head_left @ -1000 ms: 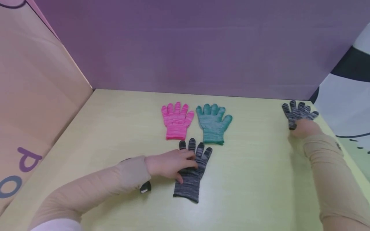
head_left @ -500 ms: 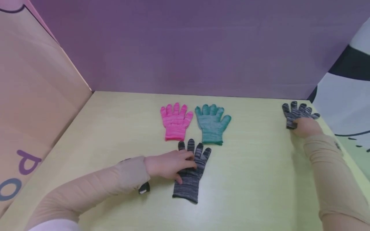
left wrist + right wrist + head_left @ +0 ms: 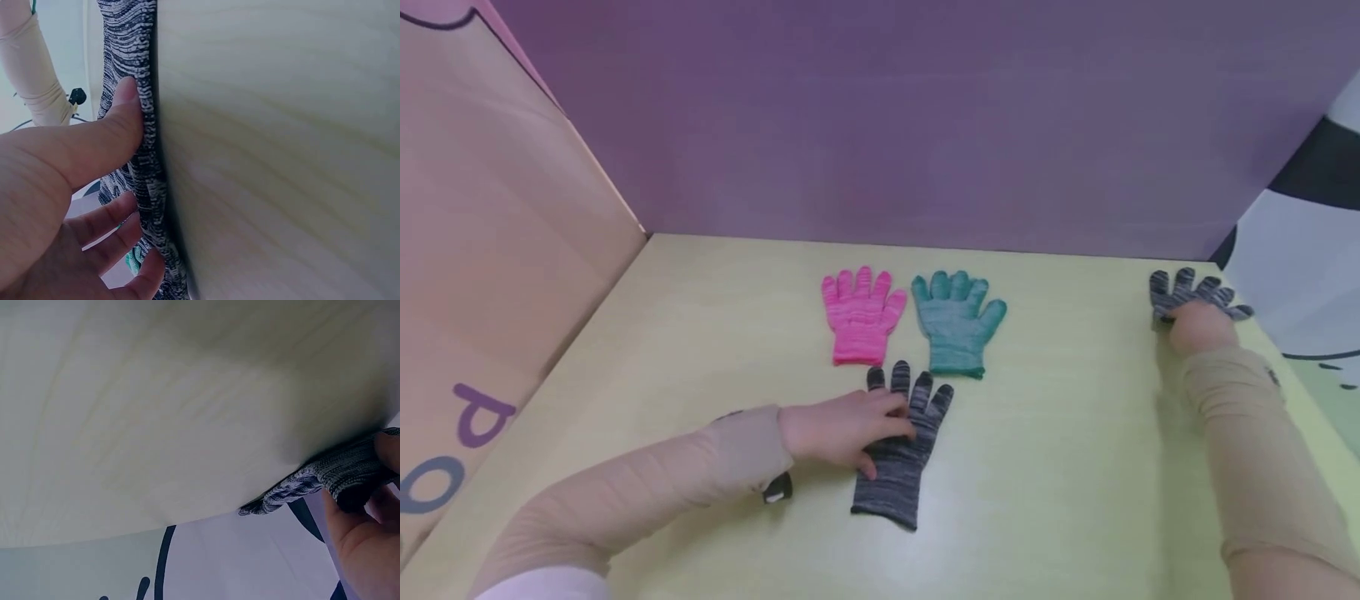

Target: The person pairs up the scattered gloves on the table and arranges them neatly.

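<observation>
In the head view my left hand (image 3: 842, 427) rests on a dark grey marled knit glove (image 3: 891, 492) lying flat, fingers up, in the middle of the table. Its thumb and fingertips touch the knit in the left wrist view without closing round it. At the far right corner my right hand (image 3: 1204, 329) holds a second dark grey marled glove (image 3: 1187, 293) by the cuff. The right wrist view shows thumb and fingers pinching that cuff (image 3: 353, 487). Its fingers spread toward the back wall; the hand hides the cuff in the head view.
A pink glove (image 3: 860, 321) and a teal glove (image 3: 957, 327) lie side by side just beyond the middle grey one. A purple wall (image 3: 910, 125) closes the table's back. Printed panels stand at left (image 3: 490, 233) and right (image 3: 1307, 267).
My right hand has shifted the corner glove slightly to the right, toward the table's side edge. My left hand stays in place on the middle glove.
</observation>
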{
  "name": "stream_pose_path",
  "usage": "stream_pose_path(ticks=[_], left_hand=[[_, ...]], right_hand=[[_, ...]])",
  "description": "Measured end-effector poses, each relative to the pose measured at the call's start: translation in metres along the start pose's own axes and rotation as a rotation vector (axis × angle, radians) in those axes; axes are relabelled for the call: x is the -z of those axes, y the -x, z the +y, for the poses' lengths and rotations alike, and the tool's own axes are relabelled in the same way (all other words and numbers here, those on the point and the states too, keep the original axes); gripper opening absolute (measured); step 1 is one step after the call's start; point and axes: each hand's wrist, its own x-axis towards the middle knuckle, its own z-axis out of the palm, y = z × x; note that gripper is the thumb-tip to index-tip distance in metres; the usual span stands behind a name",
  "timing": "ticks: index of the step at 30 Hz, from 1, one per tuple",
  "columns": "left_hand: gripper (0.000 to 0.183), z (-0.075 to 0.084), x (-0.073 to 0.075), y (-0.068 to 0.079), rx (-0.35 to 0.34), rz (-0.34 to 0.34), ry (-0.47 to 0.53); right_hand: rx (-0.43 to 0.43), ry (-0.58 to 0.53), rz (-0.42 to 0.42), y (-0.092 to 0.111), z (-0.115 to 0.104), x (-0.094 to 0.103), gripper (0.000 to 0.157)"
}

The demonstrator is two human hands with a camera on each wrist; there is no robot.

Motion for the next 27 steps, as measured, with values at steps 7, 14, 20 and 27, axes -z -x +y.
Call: stream_pose_path(ticks=[7, 14, 20, 27], left_hand=[[0.062, 0.000, 0.001, 0.000, 0.008, -0.016, 0.000], [0.063, 0.000, -0.001, 0.002, 0.005, 0.002, 0.000], [0.063, 0.000, -0.002, 0.001, 0.013, 0.000, -0.005], [0.062, -0.001, -0.001, 0.001, -0.002, 0.006, 0.006]], right_hand=[[-0.018, -0.050, 0.061, 0.008, -0.004, 0.011, 0.035], [0.124, -0.094, 0.257, 0.014, -0.034, 0.031, 0.016], [0.313, -0.034, 0.259, 0.027, -0.065, 0.048, 0.014], [0.395, 0.001, 0.029, 0.056, -0.103, 0.056, 0.016]])
